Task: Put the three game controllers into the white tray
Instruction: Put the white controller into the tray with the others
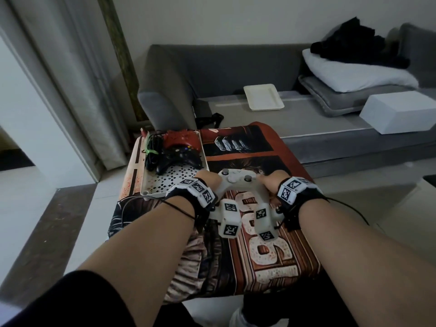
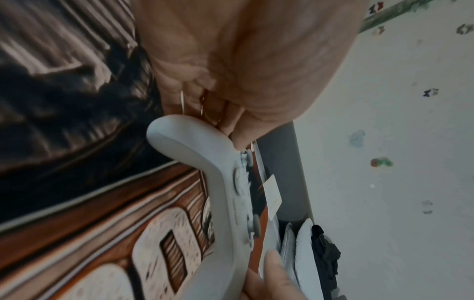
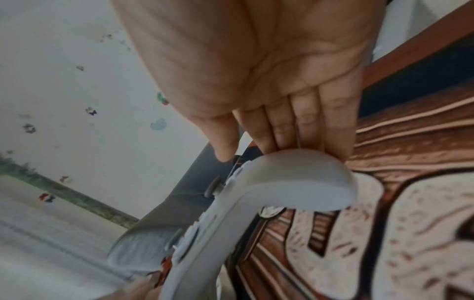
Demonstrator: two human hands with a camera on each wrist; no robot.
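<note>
Printed cloth covers the counter at centre frame. Both hands, left hand and right hand, curl around the white controller's two grips, holding it just right of the white tray's edge. Red controller and black controller lie in its upper half, bare perforated floor below.

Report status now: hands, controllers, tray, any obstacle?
Left hand and right hand both grip white controller. Red controller and black controller lie in tray. Cables fill its far-left corner; near part free.
</note>
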